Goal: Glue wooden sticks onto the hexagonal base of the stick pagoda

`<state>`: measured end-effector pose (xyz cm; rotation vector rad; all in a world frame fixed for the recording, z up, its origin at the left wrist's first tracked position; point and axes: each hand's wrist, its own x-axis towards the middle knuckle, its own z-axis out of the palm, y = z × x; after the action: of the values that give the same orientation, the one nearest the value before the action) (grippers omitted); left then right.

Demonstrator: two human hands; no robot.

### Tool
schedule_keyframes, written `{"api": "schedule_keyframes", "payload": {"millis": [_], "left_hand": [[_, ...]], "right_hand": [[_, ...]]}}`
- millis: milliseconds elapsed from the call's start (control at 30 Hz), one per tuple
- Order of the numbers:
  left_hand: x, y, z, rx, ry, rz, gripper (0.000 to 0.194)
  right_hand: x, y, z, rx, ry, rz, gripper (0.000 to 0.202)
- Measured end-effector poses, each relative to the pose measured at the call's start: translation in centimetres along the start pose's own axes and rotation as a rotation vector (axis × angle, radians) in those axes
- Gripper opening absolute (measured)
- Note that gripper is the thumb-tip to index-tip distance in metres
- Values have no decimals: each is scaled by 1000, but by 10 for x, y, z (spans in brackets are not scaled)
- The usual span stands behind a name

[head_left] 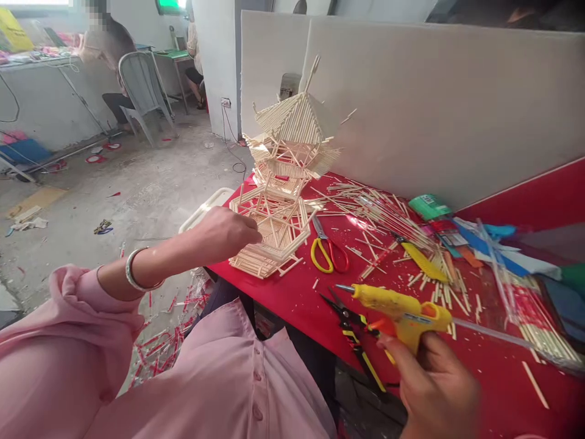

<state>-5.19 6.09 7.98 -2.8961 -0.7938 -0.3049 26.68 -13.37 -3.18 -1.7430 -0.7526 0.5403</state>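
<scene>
- The glue gun [388, 302] is bright yellow, its nozzle silvery grey.
- The stick tower [295, 119] is pale cream, its roof striped by close rows of sticks.
- I see a strong red worktop [292, 299] beneath.
- The scissors [320, 228] have one yellow handle, one red, and silver blades.
- Those pliers [363, 356] are black and yellow.
- The shirt [219, 378] is plain soft pink, the bangle [130, 271] silvery white.
- Over there, a pale grey chair [141, 85].
</scene>
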Motion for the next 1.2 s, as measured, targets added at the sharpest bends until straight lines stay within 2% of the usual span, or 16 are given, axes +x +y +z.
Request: {"api": "schedule_keyframes", "payload": {"millis": [267,500,600,667,733,800,867,1067,1133,1200], "left_hand": [[9,14,-5,84,-232,-54,33],[8,13,1,91,-210,-60,31],[6,12,4,20,-74,-24,32],[2,13,4,-136,105,13,30],[-4,16,1,-332,312,14,23],[-13,20,-2,-464,488,-59,14],[-24,22,-4,-503,603,-179,9],[-52,19,10,-536,740,-390,7],[-56,16,18,-552,764,-448,7],[-58,13,26,-588,792,-470,8]], "right_hand": [[1,3,-2,-48,-75,19,40],[1,0,3,-4,-160,-5,38],[-2,-8,10,80,-211,-44,35],[-7,-14,19,95,-209,-90,38],[-13,-22,32,16,-153,-135,42],[-18,-32,50,-112,-91,-211,44],[-20,-43,71,-219,-42,-342,46],[-20,-71,135,-479,112,-887,45],[-21,-74,149,-572,174,-1007,46],[-24,-75,157,-654,217,-1062,43]]}}
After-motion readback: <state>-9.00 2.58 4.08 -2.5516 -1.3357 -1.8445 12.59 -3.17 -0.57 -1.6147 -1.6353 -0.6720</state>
